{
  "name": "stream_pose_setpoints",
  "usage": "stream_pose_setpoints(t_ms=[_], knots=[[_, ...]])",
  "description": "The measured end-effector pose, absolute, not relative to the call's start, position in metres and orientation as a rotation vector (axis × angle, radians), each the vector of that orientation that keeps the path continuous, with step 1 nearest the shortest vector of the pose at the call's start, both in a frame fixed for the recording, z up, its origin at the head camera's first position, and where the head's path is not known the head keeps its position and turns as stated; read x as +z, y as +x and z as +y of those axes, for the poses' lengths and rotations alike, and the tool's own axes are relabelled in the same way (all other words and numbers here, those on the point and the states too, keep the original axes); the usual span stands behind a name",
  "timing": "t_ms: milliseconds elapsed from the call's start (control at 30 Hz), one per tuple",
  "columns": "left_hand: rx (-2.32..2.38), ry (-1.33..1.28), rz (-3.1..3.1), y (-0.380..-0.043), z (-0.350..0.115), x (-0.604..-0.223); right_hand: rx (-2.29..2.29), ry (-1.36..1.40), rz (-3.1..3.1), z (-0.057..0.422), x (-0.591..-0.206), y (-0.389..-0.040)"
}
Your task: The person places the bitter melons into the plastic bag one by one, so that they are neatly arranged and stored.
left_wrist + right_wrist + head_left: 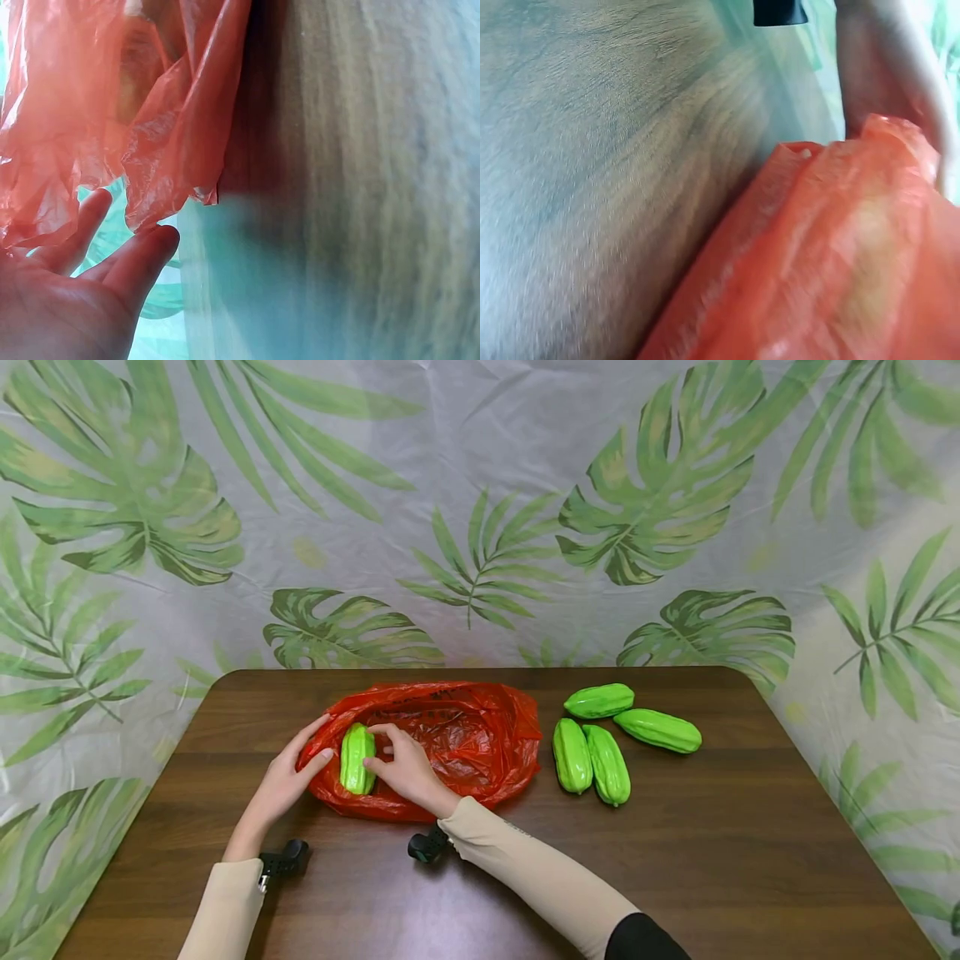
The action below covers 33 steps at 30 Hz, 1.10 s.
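"What could go wrong from here?"

"The bag (519,727), mainly. It looks thin and crumpled, so if the left hand (291,775) let go of the left rim, I'd expect that side to sag inward, over the fruit (357,762) or onto the right hand (408,770). Too hard a pull outward might drag the bag or tear it."

"And the fruit?"

"It lies inside the bag, at the left end, its long axis pointing away from the person. Its skin is glossy, so an uneven touch could make it slip or roll."

"Anything else at risk?"

"Four others (608,765) lie on the table (720,835), right of the bag. A wide swing of the right arm could knock the nearer pair, which lie side by side."

"How are the hands posed?"

"The left comes in from the lower left, thumb and fingers spread and fairly straight against the plastic; I see no tight grip. The right arm slants in from the lower right, with the hand over the near rim. Its fingers are bent, a gap between thumb and forefinger, tips at the fruit's right side. Whether they pinch it or merely touch it, I cannot tell; the right wrist view doesn't show the contact."
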<state>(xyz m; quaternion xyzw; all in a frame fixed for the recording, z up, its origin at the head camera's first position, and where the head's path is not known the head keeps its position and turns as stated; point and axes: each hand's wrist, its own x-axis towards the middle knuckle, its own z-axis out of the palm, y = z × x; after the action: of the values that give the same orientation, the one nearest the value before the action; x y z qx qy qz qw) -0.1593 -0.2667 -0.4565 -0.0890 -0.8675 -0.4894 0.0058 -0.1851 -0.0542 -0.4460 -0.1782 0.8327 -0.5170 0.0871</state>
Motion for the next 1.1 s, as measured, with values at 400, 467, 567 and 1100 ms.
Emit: stream_pose_setpoints(t_ms=[400, 467, 567, 1100], knots=[[-1.517, -0.268, -2.722, -0.158, -0.266, -0.455, -1.631, -0.53, 2.382, -0.028, -0.433, -0.184], [-1.515, -0.272, -2.72, -0.158, -0.265, -0.456, -1.634, -0.52, 2.383, -0.025, -0.432, -0.184], [-1.513, -0.282, -2.711, -0.158, -0.265, -0.456, -1.657, -0.518, 2.377, -0.019, -0.43, -0.185], [-1.468, -0.354, -2.674, -0.162, -0.263, -0.46, -1.743, -0.534, 2.335, 0.024, -0.432, -0.189]])
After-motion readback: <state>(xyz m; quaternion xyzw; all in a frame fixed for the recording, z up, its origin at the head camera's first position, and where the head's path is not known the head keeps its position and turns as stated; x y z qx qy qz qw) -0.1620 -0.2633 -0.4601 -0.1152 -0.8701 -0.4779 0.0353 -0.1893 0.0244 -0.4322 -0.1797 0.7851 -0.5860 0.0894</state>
